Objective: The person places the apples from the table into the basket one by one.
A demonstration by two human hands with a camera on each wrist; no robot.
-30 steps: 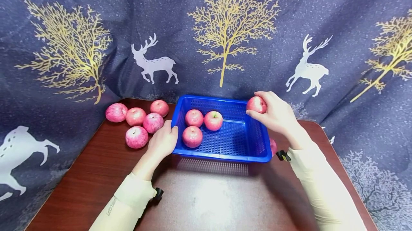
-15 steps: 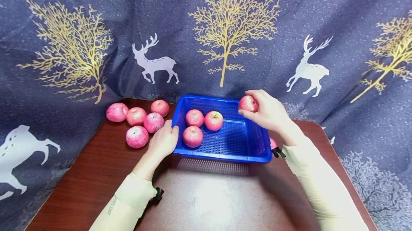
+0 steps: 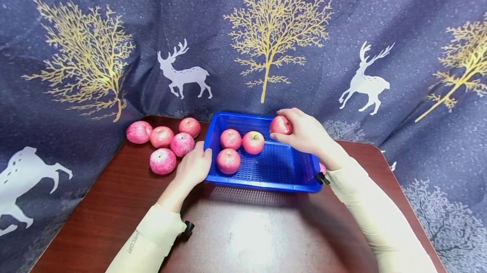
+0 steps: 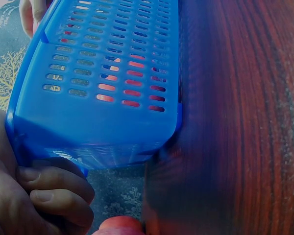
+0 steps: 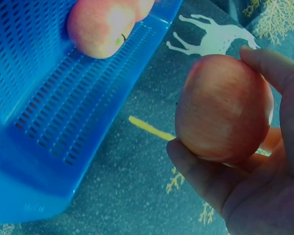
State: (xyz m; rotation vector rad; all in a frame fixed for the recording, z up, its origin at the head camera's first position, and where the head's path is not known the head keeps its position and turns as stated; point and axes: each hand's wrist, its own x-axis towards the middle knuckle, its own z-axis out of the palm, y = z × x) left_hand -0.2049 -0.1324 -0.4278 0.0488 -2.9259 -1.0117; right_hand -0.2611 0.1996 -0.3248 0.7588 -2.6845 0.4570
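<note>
My right hand [image 3: 306, 133] holds a red apple [image 3: 280, 125] between thumb and fingers, above the back right part of the blue plastic basket [image 3: 262, 185]. In the right wrist view, the held apple [image 5: 224, 108] is apart from the basket wall [image 5: 63, 161]. Three apples sit in the basket's left half, one of them a red apple [image 3: 228, 161] near the front. My left hand [image 3: 194, 164] grips the basket's left rim. Seen from the left wrist, the fingers [image 4: 59, 193] curl under the basket's rim.
Several apples, such as a streaked one [image 3: 162, 161], lie on the brown table [image 3: 102, 205] left of the basket. Another apple [image 3: 322, 168] shows partly behind the basket's right side. A dark cloth [image 3: 236, 36] printed with deer and trees hangs behind the table.
My right hand has moved left with the apple, from the basket's back right corner further over the basket. The left hand and the basket have stayed in place.
</note>
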